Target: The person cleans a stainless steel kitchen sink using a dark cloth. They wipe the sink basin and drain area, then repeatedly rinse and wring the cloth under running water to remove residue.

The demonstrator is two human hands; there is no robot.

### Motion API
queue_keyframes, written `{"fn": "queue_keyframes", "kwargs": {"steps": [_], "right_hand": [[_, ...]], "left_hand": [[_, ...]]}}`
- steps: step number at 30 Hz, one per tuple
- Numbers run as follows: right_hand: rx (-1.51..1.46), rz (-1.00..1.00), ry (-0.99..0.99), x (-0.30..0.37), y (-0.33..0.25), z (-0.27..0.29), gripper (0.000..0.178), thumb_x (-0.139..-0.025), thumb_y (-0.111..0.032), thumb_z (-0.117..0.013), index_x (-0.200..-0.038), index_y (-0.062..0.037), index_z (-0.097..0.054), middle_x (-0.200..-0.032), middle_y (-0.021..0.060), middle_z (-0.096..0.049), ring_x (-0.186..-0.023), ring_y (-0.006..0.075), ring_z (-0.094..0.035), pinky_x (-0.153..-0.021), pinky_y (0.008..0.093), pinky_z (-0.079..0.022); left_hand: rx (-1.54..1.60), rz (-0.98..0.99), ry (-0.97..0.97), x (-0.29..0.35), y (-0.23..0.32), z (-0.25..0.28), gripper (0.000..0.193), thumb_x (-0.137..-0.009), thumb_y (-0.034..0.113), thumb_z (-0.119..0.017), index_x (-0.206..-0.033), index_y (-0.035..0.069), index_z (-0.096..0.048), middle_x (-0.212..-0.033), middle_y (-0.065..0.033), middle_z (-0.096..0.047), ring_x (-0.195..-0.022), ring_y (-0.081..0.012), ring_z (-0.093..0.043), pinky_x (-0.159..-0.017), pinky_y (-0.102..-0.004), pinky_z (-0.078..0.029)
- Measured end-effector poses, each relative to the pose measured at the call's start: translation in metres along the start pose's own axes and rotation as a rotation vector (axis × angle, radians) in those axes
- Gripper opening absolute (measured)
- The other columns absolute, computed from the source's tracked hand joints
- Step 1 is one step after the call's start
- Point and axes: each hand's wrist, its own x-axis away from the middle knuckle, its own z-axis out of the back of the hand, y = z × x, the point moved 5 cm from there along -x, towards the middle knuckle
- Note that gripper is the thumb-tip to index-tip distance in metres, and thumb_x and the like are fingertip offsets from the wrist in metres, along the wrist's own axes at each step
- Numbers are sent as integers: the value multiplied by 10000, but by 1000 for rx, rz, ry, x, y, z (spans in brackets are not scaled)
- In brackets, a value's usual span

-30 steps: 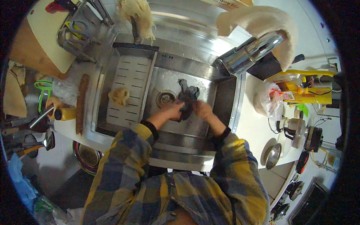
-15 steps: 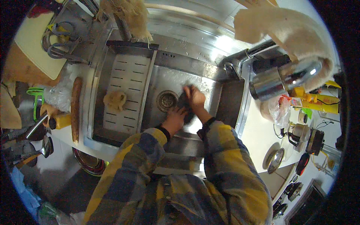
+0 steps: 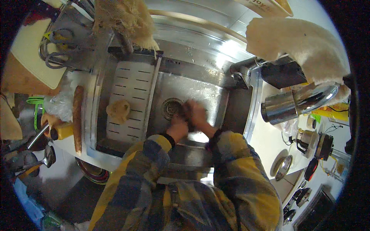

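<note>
Both my hands are together low in the metal sink, just right of the round drain. Between them is a dark, soft-looking bundle that looks like a cloth, mostly covered by fingers and blurred. My left hand is closed against its near side. My right hand grips it from the right, with the fingers curled and smeared by motion. A tan sponge-like clump lies on the white slotted tray in the left part of the sink.
A chrome faucet with a pale cloth over it stands at the right. A loose-woven tan cloth hangs at the back left. Beside the sink lie a long brown stick and a yellow bottle. A metal bowl sits on the right counter.
My right hand has come down and left, closer to the left hand and the drain. The dark bundle is now more hidden between them. The view has shifted slightly.
</note>
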Motion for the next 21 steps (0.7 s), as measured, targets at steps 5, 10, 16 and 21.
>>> {"fn": "queue_keyframes", "kwargs": {"steps": [5,10,16,21], "right_hand": [[350,92,-106,-45,26,1,218,-778,-277,-595,-915,-108,-591,-915,132,-588,-906,289,-564,-637,428,-514],[381,-127,390,-74,34,15,204,-830,-290,-589,-881,-93,-576,-842,110,-591,-793,328,-566,-674,424,-484],[290,148,6,5,-2,1,207,-785,-304,-630,-843,-105,-620,-820,122,-624,-799,315,-598,-642,445,-490],[404,42,235,-77,31,18,173,-792,-260,-618,-787,-94,-571,-786,93,-605,-749,293,-589,-601,417,-484]], "left_hand": [[-90,-80,140,7,-11,-7,565,-751,335,-557,-1266,108,-511,-1386,-104,-400,-1258,-280,-379,-1057,-458,-220],[-24,-73,3,17,2,38,538,-823,275,-481,-1328,93,-440,-1452,-109,-303,-1332,-268,-276,-1088,-459,-172],[-184,-75,-164,-10,0,-18,576,-797,293,-513,-1329,87,-433,-1430,-135,-327,-1304,-316,-298,-1073,-465,-193],[88,27,-8,23,6,41,557,-777,253,-522,-1298,66,-461,-1387,-190,-368,-1266,-338,-335,-1037,-467,-237]]}}
